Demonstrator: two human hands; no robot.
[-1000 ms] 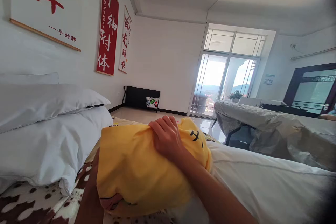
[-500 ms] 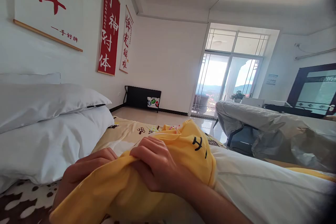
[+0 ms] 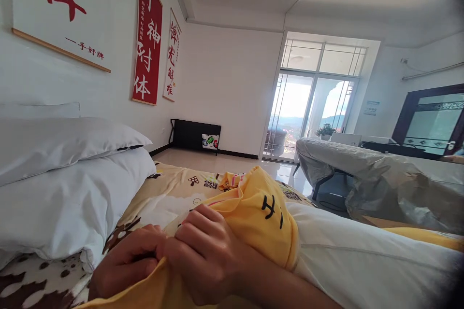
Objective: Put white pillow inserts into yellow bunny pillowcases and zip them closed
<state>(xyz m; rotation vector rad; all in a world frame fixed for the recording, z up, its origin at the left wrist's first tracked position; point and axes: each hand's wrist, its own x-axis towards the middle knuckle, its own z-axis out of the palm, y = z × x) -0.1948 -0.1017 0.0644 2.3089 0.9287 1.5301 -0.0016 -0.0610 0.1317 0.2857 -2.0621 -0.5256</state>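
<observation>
A yellow cloth [image 3: 271, 217] with black printed marks lies bunched in front of me, its far end puffed up above the bed. My left hand [image 3: 126, 258] is closed on the near part of this cloth, its fingers curled and its thumb lying along the edge. Right beside it, my right hand [image 3: 205, 251] is shut in a fist on the same cloth, knuckles up. The two hands touch at the fingers. The cloth hangs down from them to the bottom of the view. I cannot tell whether it is a cover or a garment.
White pillows [image 3: 83, 178] are stacked on the left. Patterned bedding [image 3: 174, 181] lies beyond my hands, and white padded bedding [image 3: 355, 246] to the right. Farther right stands a plastic-covered table [image 3: 391, 169]. A folded black frame [image 3: 190, 136] leans by the back wall.
Both hands have come together and dropped slightly, the right one moving lower and closing more tightly. The strip of yellow cloth between them has sunk lower. The view has turned slightly.
</observation>
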